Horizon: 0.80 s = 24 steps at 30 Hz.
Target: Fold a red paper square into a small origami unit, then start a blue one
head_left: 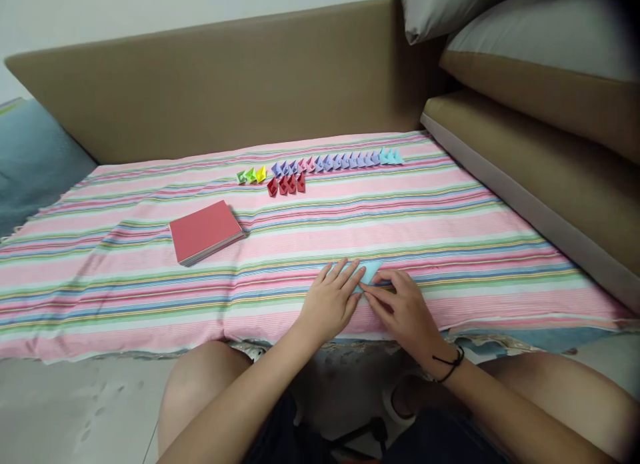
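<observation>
A small light-blue paper (371, 273) lies on the striped cloth (450, 217) near its front edge. My left hand (331, 300) rests on the paper's left part with its fingers stretched out flat. My right hand (403, 306) presses the paper's right part with its fingers together, fingertips meeting those of the left hand. Most of the paper is hidden under both hands. A black band circles my right wrist.
A stack of red paper sheets (205, 231) lies to the left. Further back stands a row of small folded paper pieces (325, 164), green, yellow, purple, pink and blue, with red ones (286, 184) in front. Sofa back and cushions (525, 137) border the cloth.
</observation>
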Available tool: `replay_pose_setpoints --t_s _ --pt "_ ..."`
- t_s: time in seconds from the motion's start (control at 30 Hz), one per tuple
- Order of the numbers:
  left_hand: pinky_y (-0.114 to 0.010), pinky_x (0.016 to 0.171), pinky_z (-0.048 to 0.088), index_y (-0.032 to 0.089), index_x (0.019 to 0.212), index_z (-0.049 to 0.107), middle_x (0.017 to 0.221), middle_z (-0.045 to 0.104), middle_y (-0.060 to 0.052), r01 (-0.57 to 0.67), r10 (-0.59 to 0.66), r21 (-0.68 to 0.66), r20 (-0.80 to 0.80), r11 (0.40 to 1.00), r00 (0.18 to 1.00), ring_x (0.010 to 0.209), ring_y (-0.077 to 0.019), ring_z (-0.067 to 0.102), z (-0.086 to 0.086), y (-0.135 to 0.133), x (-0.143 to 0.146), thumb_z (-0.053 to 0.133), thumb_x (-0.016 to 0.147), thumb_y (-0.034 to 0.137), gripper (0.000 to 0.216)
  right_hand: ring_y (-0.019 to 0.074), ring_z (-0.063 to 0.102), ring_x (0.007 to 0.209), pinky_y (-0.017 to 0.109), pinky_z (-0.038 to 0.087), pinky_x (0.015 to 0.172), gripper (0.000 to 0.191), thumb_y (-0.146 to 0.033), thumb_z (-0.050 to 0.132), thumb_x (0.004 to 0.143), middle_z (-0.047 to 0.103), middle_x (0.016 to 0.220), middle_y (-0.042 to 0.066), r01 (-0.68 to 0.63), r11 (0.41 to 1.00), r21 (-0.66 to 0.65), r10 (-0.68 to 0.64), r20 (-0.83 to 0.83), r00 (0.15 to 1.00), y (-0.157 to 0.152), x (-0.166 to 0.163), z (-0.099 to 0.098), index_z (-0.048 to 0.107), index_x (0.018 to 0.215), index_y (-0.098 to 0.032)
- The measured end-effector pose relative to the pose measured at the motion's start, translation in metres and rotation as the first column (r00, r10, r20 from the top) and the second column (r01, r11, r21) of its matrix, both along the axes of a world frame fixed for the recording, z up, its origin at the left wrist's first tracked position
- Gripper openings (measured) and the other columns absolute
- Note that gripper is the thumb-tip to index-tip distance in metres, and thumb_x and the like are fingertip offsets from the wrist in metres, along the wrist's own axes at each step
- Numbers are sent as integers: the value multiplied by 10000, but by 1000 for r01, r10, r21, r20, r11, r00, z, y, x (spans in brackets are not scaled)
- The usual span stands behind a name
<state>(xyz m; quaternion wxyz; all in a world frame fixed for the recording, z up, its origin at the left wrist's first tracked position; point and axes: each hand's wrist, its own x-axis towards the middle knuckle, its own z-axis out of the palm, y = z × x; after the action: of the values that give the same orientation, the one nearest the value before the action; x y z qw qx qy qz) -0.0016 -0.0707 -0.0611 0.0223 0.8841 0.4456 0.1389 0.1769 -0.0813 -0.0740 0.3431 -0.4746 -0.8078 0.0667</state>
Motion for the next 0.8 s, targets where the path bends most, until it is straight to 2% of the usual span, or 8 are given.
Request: replay_pose_setpoints --t_s 0.17,0.57,0.63,0.7,0.77,0.8 --pt "-423 1110 254 217 1400 341 1464 370 -43 -5 5 -1 -3 1000 1000 1371 -216 281 2 0 1 328 942 324 470 223 524 898 406 431 783 224 -253 520 882 570 914 75 110 994 -7 -110 8 994 10 12 -1 696 1020 -253" --pt "-429 1115 238 199 1414 316 1476 346 -43 -9 8 -7 -25 1000 1000 1378 -231 262 0 0 2 309 945 323 485 226 524 850 409 447 756 231 -282 498 892 594 890 78 223 974 -34 -223 -4 975 21 26 4 711 964 -229" --pt "-432 1115 239 199 1416 314 1479 340 -39 -10 9 -8 -30 1000 1000 1377 -232 263 0 -1 2 304 947 323 485 229 542 904 422 458 801 234 -250 488 895 613 949 87 172 985 5 -171 -36 985 19 23 6 695 998 -215" --pt "-433 1115 244 191 1414 315 1477 343 -43 -10 10 -1 -31 1000 999 1374 -231 272 1 -1 2 308 946 322 486 227 550 1006 431 453 891 250 -212 483 895 627 1052 89 23 999 47 -21 -32 999 14 17 7 665 1067 -210" --pt "-428 1114 250 174 1412 317 1474 347 -58 -12 12 9 -28 1000 1000 1371 -226 280 1 -1 2 315 943 317 490 222 546 1092 431 440 960 281 -199 487 891 640 1119 77 -143 988 59 142 20 990 8 10 6 630 1133 -219" --pt "-424 1115 251 163 1411 316 1474 344 -66 -13 13 13 -27 1000 1000 1370 -224 281 1 -1 2 316 942 314 493 222 545 1116 431 441 974 294 -199 485 892 647 1132 74 -178 982 57 175 42 984 5 7 5 619 1153 -216"
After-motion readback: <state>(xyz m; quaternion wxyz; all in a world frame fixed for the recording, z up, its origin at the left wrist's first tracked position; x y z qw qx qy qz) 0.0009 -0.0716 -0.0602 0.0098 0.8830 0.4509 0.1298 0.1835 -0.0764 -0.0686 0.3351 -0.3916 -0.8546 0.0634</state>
